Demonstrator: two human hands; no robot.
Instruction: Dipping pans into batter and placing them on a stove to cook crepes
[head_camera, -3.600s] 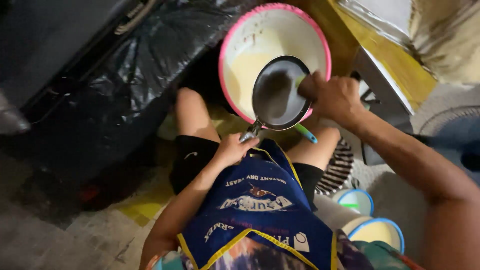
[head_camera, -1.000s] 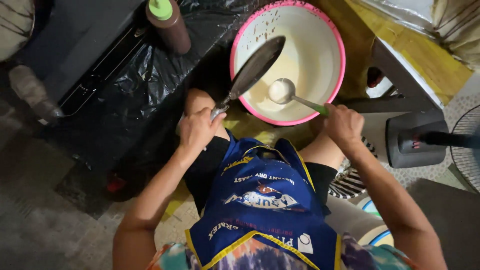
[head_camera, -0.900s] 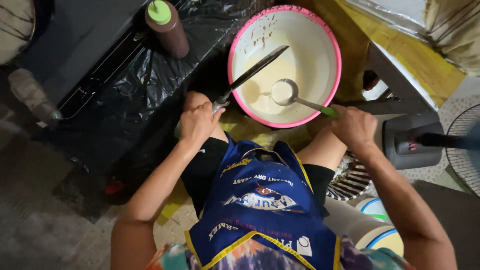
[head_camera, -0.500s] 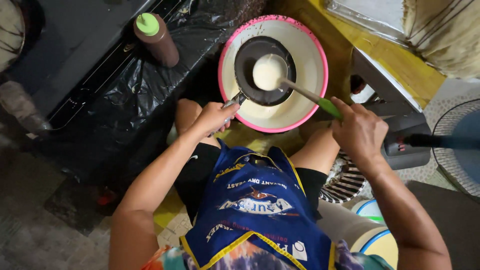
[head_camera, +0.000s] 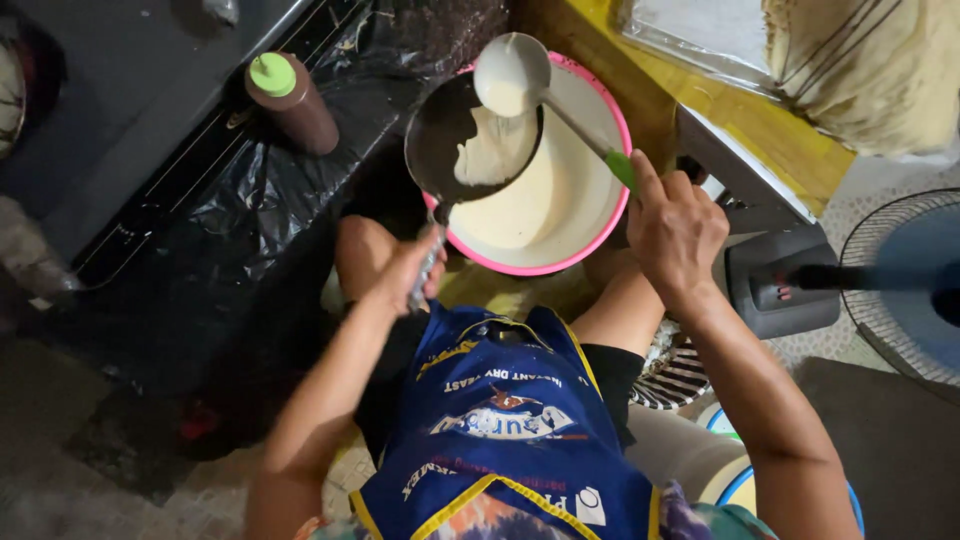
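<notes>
My left hand (head_camera: 405, 270) grips the metal handle of a small black frying pan (head_camera: 445, 135), which tilts over the left rim of a pink-rimmed basin (head_camera: 600, 215) of pale batter. A patch of batter spreads across the pan's surface. My right hand (head_camera: 675, 225) holds a green-handled ladle (head_camera: 510, 75), whose bowl, coated in batter, hovers at the pan's upper right edge. I sit with a blue apron (head_camera: 500, 430) over my lap, and my knees flank the basin.
A brown squeeze bottle with a green cap (head_camera: 292, 100) stands on black plastic sheeting (head_camera: 250, 210) at the left. A stack of thin crepes (head_camera: 870, 60) lies at the top right. An electric fan (head_camera: 900, 280) stands at the right. Blue-rimmed bowls (head_camera: 740, 480) sit lower right.
The ladle scooped batter from the basin and emptied it onto the pan. The pan has swung flat, then tilted left, and the batter is spreading over it.
</notes>
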